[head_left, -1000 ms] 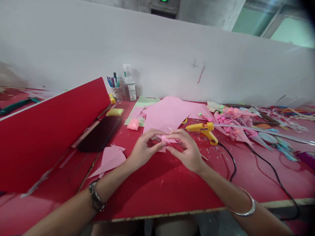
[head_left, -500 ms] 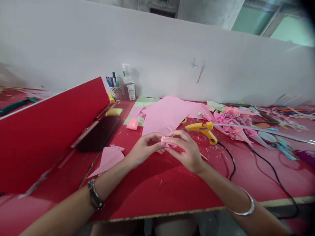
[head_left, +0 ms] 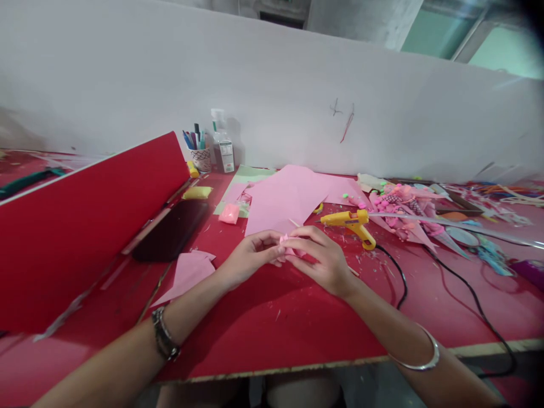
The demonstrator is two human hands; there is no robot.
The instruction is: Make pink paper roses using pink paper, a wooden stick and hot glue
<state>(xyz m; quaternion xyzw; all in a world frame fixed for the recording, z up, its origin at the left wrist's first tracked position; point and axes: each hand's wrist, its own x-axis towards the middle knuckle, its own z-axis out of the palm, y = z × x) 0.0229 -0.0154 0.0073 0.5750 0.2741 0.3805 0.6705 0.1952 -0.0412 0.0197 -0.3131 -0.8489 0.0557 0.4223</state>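
My left hand [head_left: 246, 262] and my right hand [head_left: 321, 259] meet over the red table [head_left: 272, 323], both pinching a small folded pink paper piece [head_left: 285, 242] between their fingertips. Most of the piece is hidden by my fingers. A thin wooden stick [head_left: 294, 223] lies just behind my hands, its near part hidden under them. A large pink paper sheet [head_left: 289, 195] lies behind the stick. A yellow glue gun [head_left: 351, 222] rests on the table right of my right hand, its black cord [head_left: 399, 283] running toward the front edge.
A red divider board [head_left: 85, 226] stands at the left with a dark phone [head_left: 172, 229] beside it. A pink paper scrap [head_left: 191, 272] lies by my left forearm. A pen cup [head_left: 200, 154] and bottle [head_left: 223, 144] stand at the back wall. Pink craft clutter [head_left: 408, 212] fills the right.
Both hands have closed tighter on the pink paper piece, so less of it shows now. They have hardly moved over the table.
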